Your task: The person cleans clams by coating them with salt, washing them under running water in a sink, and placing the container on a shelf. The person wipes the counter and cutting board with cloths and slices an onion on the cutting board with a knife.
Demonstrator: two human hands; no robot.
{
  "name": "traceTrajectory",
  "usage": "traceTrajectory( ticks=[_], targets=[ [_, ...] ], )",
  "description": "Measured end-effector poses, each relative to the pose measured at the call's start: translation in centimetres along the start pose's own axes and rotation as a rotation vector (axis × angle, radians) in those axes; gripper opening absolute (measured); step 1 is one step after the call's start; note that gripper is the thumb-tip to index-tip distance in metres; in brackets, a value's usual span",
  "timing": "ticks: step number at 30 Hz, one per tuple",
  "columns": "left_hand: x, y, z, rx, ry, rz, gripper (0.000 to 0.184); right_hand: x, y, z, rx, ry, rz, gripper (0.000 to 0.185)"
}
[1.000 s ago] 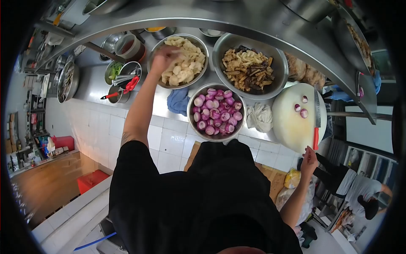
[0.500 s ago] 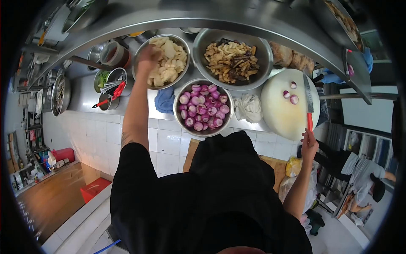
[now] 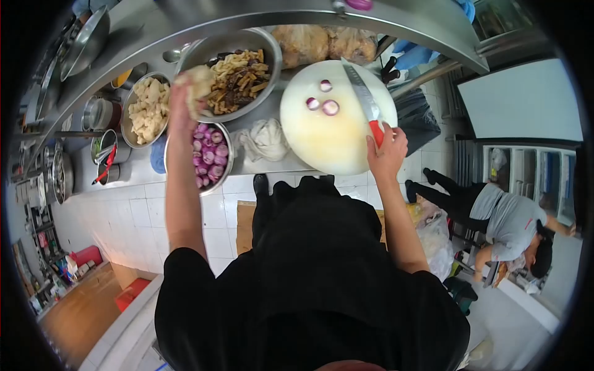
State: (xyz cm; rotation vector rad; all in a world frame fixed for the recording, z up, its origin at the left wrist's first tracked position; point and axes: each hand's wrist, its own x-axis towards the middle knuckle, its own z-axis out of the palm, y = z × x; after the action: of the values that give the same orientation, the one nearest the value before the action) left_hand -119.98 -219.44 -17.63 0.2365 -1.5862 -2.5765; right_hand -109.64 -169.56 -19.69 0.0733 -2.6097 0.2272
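My left hand [image 3: 181, 106], blurred by motion, is closed around pale knobbly pieces [image 3: 200, 85] that look like peeled ginger. It hovers over the near left rim of a large steel bowl [image 3: 276, 52] of brown and pale strips. More such pieces [image 3: 148, 110] fill a bowl farther left. Beneath my left forearm, a bowl of peeled purple onions [image 3: 210, 154] is partly hidden. My right hand [image 3: 388, 151] grips the red handle of a knife [image 3: 361, 93], whose blade lies over the right side of the round white cutting board [image 3: 315, 145]. Several small onions [image 3: 330, 107] rest on that board.
A crumpled white cloth [image 3: 264, 141] lies left of the board, and a blue cloth [image 3: 158, 156] by the onion bowl. Bagged food [image 3: 303, 44] sits behind. A steel shelf [image 3: 247, 15] overhangs the counter. Another person [image 3: 507, 216] is at the right.
My left hand has lifted pale pieces out of their bowl and carried them right, towards the bowl of strips. My right hand still holds the knife; the view has shifted right.
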Motion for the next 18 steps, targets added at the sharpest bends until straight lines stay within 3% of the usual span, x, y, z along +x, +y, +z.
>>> traceTrajectory(
  ticks=[2,5,7,9,11,12,14,18],
  targets=[
    [-3.5,-5.0,6.8,-0.102,0.019,-0.131,0.035,0.7,3.3,2.8,0.086,-0.124,-0.018,0.055],
    [-9.2,-11.8,15.8,0.114,0.027,-0.246,0.024,2.6,6.9,3.9,0.305,-0.299,-0.044,0.055],
    [-11.3,-15.2,19.5,0.243,-0.150,-0.324,0.026,2.6,8.7,3.2,0.572,-0.409,-0.033,0.051],
    [-11.3,-18.7,22.0,0.267,-0.193,-0.219,0.031,2.1,9.9,1.9,0.731,-0.415,0.014,0.046],
    [-10.4,-20.0,23.6,0.840,-0.296,-0.063,0.035,1.1,10.3,-0.4,1.020,-0.716,0.429,0.044],
    [-9.6,-20.5,24.4,0.842,-0.291,-0.068,0.035,0.3,10.4,-0.8,1.022,-0.723,0.429,0.044],
    [-7.9,-21.0,25.6,1.051,-0.268,0.467,0.039,-1.1,10.4,-0.8,1.149,-0.643,0.455,0.043],
    [-9.1,-18.6,27.8,1.228,-0.266,0.352,0.041,-1.4,10.4,-1.8,1.014,-0.615,0.293,0.044]
  ],
)
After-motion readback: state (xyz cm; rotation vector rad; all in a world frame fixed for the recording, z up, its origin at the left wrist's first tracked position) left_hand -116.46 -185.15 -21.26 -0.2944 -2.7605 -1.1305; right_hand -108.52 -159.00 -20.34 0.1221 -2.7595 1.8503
